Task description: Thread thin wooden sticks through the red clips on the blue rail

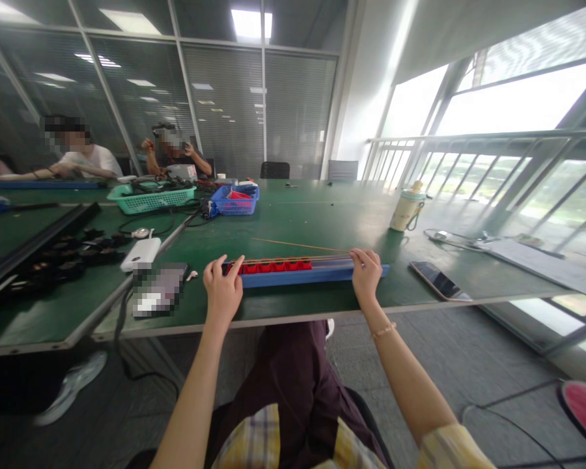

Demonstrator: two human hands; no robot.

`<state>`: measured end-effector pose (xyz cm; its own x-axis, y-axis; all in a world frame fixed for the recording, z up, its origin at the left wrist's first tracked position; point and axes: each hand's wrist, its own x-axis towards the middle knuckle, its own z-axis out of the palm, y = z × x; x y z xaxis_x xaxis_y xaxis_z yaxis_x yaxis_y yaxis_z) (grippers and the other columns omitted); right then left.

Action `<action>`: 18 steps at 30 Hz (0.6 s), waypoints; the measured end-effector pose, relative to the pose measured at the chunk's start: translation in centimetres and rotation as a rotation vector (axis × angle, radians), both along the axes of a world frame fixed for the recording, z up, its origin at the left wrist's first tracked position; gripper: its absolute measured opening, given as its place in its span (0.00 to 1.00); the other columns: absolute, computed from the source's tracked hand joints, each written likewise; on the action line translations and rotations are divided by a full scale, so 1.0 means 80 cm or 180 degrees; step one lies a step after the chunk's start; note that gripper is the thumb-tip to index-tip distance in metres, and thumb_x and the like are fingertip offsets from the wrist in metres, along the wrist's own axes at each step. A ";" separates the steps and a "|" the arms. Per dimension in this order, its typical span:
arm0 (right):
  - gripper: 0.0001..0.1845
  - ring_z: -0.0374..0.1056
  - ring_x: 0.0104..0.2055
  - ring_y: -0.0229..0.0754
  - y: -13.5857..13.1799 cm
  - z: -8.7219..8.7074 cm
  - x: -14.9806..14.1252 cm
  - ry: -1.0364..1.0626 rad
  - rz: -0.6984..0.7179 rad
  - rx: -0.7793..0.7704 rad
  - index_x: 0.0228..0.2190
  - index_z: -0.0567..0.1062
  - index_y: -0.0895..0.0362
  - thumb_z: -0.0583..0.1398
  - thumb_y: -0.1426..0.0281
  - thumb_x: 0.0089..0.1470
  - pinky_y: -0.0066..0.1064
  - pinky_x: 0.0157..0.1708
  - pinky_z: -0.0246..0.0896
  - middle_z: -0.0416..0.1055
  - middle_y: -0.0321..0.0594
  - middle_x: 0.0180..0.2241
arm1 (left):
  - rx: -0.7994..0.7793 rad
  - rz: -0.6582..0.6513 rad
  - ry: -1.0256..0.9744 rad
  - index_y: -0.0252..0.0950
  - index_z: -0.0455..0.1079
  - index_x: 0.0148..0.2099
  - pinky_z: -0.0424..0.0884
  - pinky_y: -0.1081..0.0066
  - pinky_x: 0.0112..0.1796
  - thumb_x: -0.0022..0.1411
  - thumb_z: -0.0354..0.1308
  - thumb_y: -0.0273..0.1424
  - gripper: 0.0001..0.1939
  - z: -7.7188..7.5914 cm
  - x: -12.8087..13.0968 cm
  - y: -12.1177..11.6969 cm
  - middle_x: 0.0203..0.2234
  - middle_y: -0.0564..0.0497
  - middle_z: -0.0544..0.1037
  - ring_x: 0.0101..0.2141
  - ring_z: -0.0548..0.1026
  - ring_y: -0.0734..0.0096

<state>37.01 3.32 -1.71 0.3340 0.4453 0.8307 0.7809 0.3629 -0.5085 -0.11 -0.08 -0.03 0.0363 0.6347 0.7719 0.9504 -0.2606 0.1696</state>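
Note:
A long blue tray (293,278) lies near the table's front edge, with a row of red square pieces (278,266) along its left and middle parts. Several thin tan strands (297,259) run lengthwise over it, and one (293,243) angles off toward the back left. At the tray's left end is my left hand (224,286), fingers spread, fingertips touching the red pieces or the strands; which of these is unclear. My right hand (366,270) pinches the strands' right ends above the tray's right end, its fingertips partly hidden.
Phones lie to the left (161,290) and right (439,280). A white box-like device (140,254), a green basket (151,200), a blue basket (235,204) and a cup (407,210) stand farther back. Black parts cover the left table. Other people sit at the far left.

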 end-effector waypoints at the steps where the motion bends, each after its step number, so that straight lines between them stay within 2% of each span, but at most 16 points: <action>1: 0.16 0.66 0.38 0.45 0.000 0.000 0.000 -0.0017 0.0005 0.0009 0.33 0.79 0.55 0.54 0.61 0.63 0.36 0.45 0.57 0.75 0.41 0.33 | -0.0018 0.0002 0.0005 0.45 0.71 0.60 0.59 0.49 0.59 0.65 0.48 0.27 0.23 0.000 0.000 0.000 0.57 0.41 0.64 0.56 0.59 0.50; 18: 0.16 0.65 0.41 0.46 -0.002 0.005 0.000 -0.0046 0.0075 -0.0226 0.33 0.78 0.55 0.53 0.64 0.62 0.38 0.47 0.57 0.74 0.43 0.35 | -0.0051 0.0014 0.0018 0.45 0.71 0.60 0.60 0.48 0.59 0.65 0.48 0.27 0.24 0.004 -0.003 -0.004 0.57 0.41 0.66 0.56 0.59 0.50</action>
<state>37.05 3.17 -1.34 0.3110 0.5108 0.8015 0.7799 0.3448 -0.5224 -0.35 -0.37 0.26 0.0379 0.6472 0.7614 0.9525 -0.2537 0.1683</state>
